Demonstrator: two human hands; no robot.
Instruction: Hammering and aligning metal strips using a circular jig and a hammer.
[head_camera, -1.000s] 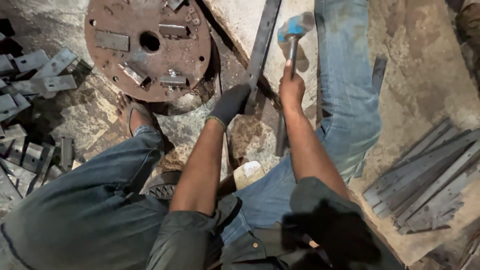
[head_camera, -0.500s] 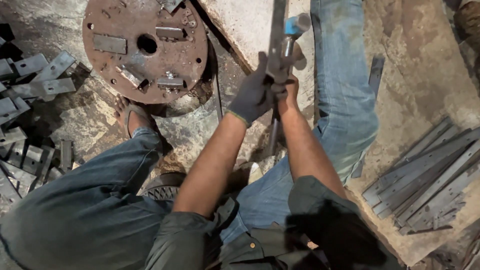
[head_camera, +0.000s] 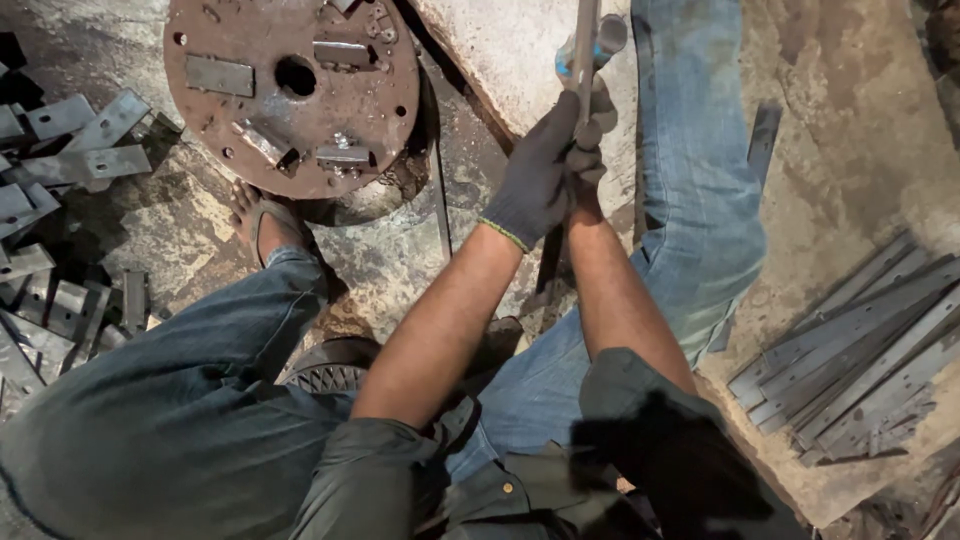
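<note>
Hands together at the top of the view: your gloved left hand (head_camera: 540, 170) is clamped around a long metal bar (head_camera: 583, 50), and your right hand (head_camera: 592, 150) sits just behind it, mostly hidden by the glove. You cannot tell from here exactly what the right fingers grip, though a blue-headed hammer (head_camera: 600, 40) shows just above them, touching the bar. The bar runs up out of the frame and down past your wrists, where its lower end (head_camera: 548, 265) shows dark against the floor between your legs.

Your right leg in jeans (head_camera: 700, 180) stretches out beside the bar; your left knee (head_camera: 200, 400) is bent, with the sandalled foot (head_camera: 268, 222) just below a rusty round plate (head_camera: 290, 90). That plate carries small bolted blocks and a centre hole. Cut steel pieces (head_camera: 70, 150) lie heaped at the left, and a stack of flat strips (head_camera: 850, 350) lies at the right, well apart from your hands.
</note>
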